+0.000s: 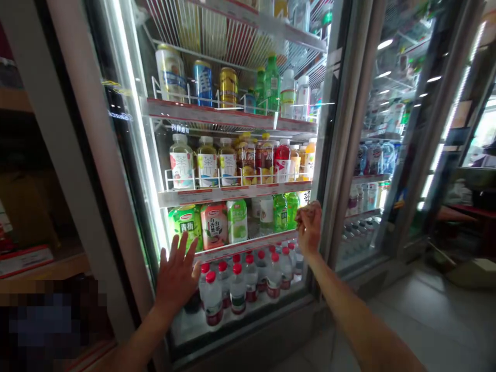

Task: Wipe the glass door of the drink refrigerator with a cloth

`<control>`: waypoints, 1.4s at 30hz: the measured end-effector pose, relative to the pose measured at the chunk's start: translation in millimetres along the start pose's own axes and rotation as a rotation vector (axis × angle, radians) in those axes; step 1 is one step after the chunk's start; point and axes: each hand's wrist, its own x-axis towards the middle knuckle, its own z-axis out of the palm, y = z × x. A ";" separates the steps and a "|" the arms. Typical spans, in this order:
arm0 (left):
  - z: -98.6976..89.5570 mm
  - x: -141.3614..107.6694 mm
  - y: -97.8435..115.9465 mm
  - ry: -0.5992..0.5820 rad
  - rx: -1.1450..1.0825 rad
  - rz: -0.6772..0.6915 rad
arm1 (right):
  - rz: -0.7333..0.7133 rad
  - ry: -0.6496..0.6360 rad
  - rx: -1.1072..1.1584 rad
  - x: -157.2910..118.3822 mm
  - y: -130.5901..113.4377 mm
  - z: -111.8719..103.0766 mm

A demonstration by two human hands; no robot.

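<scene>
My left hand is spread open against or just before the glass door of a lit drinks fridge, in front of a green carton. At the door's right side my right hand is closed on a crumpled brownish cloth, near the metal frame. Whether the cloth presses on the glass I cannot tell. Behind the glass, between my hands, stand a pink carton and a white-and-green carton. Red-capped water bottles fill the bottom below them.
Upper shelves hold cans and tea bottles behind wire rails. Another glass-doored fridge adjoins on the right, beside a tiled floor. Dark wooden shelving stands to the left.
</scene>
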 end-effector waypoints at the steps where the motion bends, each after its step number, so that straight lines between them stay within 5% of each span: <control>1: 1.2 -0.2 0.8 0.000 -0.006 -0.009 | 0.049 0.052 -0.020 4.3 0.1 1.3; 4: 3.6 0.1 3.6 0.012 -0.031 -0.034 | 0.043 0.097 -0.007 1.5 -40.0 14.2; 8: 2.6 1.2 5.4 0.001 -0.019 -0.039 | -0.316 -0.136 0.172 -14.8 -98.1 23.3; 11: 0.0 1.6 4.2 -0.005 -0.013 -0.013 | -0.332 -0.105 0.131 -4.0 -79.1 14.0; 16: -3.0 1.4 0.1 0.000 0.003 0.018 | -0.029 0.155 0.021 47.1 -16.6 8.9; 19: -2.9 0.9 -0.5 0.009 -0.003 0.030 | -0.050 0.167 0.037 55.4 -37.7 20.6; 24: -5.5 2.0 2.6 0.015 -0.011 -0.022 | -0.393 -0.098 0.095 39.0 -84.4 26.8; 29: -14.7 16.5 -5.0 0.030 -0.013 -0.067 | -0.124 0.092 -0.047 68.1 -34.9 11.4; 32: -19.9 33.0 -13.2 0.053 -0.018 -0.121 | -0.039 0.161 -0.023 75.6 -39.7 19.0; 37: -21.6 52.1 -17.1 0.046 -0.021 -0.178 | -0.483 -0.133 0.092 35.9 -116.4 40.3; 39: -21.6 51.8 -18.1 0.035 -0.019 -0.195 | -0.559 -0.182 0.054 32.0 -123.8 40.1; 42: -23.1 45.8 -23.4 0.022 -0.011 -0.193 | -0.316 -0.010 -0.036 55.2 -101.6 35.0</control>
